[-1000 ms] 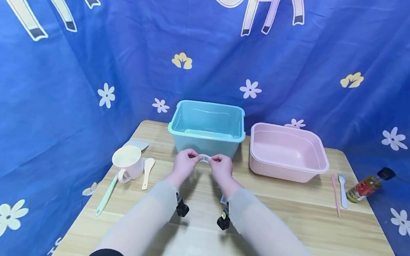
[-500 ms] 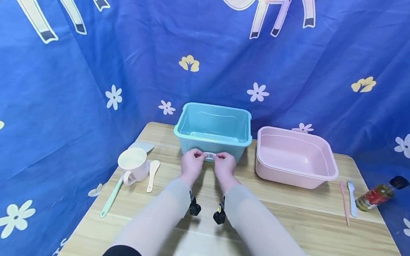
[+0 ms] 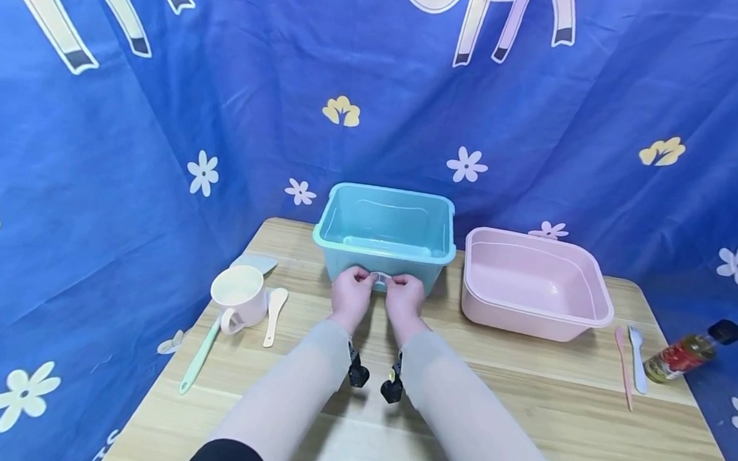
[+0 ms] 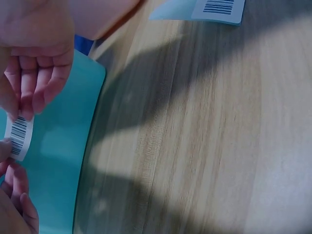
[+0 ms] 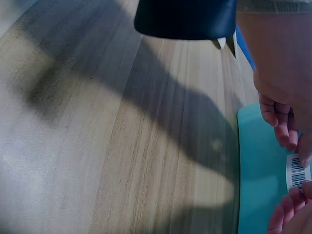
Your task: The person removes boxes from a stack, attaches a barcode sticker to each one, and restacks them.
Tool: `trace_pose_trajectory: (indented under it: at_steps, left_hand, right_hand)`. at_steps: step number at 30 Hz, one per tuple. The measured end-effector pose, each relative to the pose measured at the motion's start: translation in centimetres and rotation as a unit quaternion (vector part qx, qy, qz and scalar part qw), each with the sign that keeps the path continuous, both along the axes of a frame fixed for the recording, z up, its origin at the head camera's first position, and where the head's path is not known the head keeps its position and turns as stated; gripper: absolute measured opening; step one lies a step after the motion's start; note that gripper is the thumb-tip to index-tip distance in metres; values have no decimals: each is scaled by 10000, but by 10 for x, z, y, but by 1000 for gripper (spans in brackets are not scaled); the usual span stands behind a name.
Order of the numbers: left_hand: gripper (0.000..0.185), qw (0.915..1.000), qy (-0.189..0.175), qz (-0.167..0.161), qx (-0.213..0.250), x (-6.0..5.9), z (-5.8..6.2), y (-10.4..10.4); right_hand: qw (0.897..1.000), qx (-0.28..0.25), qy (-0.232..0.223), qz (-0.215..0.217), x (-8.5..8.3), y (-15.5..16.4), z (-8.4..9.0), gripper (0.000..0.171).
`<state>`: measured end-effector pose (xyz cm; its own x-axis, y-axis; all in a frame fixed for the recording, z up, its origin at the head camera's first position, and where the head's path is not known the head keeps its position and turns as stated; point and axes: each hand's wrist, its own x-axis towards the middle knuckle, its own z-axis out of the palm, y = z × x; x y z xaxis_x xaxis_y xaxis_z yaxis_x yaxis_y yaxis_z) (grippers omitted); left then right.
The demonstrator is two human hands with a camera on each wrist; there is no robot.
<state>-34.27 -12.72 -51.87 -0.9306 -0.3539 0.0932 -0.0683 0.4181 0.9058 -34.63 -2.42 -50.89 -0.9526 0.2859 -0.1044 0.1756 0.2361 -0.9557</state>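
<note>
Both hands meet at the front wall of the teal bin (image 3: 333, 260). Between them lies a small white barcode sticker (image 3: 381, 280), bowed slightly. My left hand (image 3: 351, 295) pinches one end of it and my right hand (image 3: 405, 299) pinches the other. In the left wrist view the barcode sticker (image 4: 19, 136) overlaps the teal wall, its ends under the fingertips. From the right wrist, the sticker (image 5: 297, 171) shows its barcode facing outward. A second barcode label (image 4: 218, 9), with a teal part, appears at the top of the left wrist view.
A pink basin (image 3: 532, 322) stands right of the bin. A white mug (image 3: 239, 296), a pale spoon (image 3: 273, 317) and a green-handled spatula (image 3: 200, 358) are at the left. At the right are a pink utensil (image 3: 623, 366), a blue fork (image 3: 638, 364) and a black-capped bottle (image 3: 684, 357).
Both hands have moved forward with the sticker, from in front of the bin up to its front wall. The head view has shifted slightly.
</note>
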Motion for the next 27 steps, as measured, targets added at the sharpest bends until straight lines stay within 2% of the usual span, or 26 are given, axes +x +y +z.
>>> trace_pose_trajectory:
  at_steps: [21, 27]
  left_hand:
    - [14, 9996, -249, 135, 58, -7, 0, 5]
    - [16, 9996, -206, 172, 8, -8, 1, 6]
  right_hand:
    - [9999, 20, -22, -170, -6, -1, 1, 10]
    - [9998, 103, 15, -195, -9, -1, 1, 10]
